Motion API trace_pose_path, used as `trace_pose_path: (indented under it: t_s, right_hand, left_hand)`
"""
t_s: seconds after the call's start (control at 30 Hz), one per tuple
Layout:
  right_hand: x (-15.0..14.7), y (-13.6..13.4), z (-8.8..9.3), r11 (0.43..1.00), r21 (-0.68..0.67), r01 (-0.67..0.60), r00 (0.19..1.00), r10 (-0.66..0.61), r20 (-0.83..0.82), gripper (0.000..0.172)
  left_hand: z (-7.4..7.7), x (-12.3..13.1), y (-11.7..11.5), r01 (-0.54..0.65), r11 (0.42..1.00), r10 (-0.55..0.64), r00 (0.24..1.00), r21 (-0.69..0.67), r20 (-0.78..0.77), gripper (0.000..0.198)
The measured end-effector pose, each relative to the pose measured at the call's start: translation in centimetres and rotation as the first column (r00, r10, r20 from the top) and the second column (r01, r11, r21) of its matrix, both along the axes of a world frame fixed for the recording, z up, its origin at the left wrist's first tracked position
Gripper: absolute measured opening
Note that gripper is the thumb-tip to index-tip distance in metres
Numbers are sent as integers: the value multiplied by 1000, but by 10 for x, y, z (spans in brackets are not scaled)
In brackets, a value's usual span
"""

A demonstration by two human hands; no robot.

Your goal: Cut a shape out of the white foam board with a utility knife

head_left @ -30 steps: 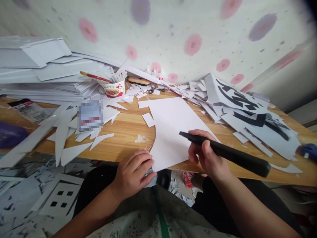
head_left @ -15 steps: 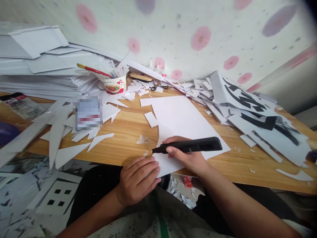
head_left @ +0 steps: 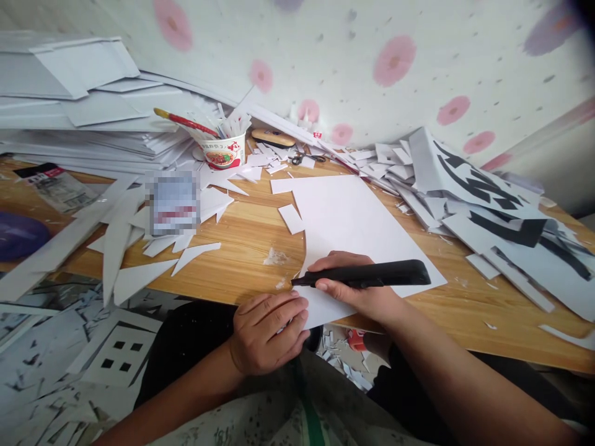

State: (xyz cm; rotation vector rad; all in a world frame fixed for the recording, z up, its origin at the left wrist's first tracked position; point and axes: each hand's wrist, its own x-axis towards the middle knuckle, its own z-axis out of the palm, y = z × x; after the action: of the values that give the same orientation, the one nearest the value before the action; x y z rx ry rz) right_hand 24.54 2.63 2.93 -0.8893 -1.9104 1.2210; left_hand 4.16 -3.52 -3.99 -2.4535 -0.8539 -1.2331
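A white foam board point(head_left: 353, 217) lies flat, its narrow near end reaching the table's front edge. My left hand point(head_left: 272, 331) is closed over that end's left side, fingers together and curled; its thumb is hidden. In my right hand point(head_left: 357, 291) is a black utility knife point(head_left: 385, 273), held almost level with its thick body pointing right. The knife's narrow tip is at the board's left edge, just above my left fingertips. Its blade is too small to make out. A small white rectangular offcut point(head_left: 291, 219) lies against the board's left edge.
Pointed white offcuts point(head_left: 144, 279) cover the table's left side, before a tall stack of boards point(head_left: 93, 111). Behind stand a paper tub point(head_left: 223, 152) with strips and a brush, and scissors point(head_left: 307, 159). Black-marked pieces point(head_left: 502, 229) are heaped at right. Scraps point(head_left: 37, 353) litter the floor.
The whole view has shifted slightly, moving things rightward in the picture. Both hands keep their grip, and the knife tip stays near the board's left edge.
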Motion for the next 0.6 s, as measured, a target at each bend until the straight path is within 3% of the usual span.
trace_pose_path:
  t_s: [0.17, 0.33, 0.6]
  right_hand:
    - [-1, 6, 2, 997, 43, -69, 997, 67, 49, 19]
    - [0, 8, -3, 999, -40, -19, 996, 15, -93, 17]
    - [0, 8, -2, 999, -11, -35, 998, 35, -60, 15]
  left_hand:
    - [5, 0, 1, -15, 1000, 16, 1000, 20, -26, 11]
    - [8, 1, 2, -26, 999, 26, 999, 22, -25, 10]
    - [4, 3, 3, -13, 1000, 12, 1000, 28, 20, 12]
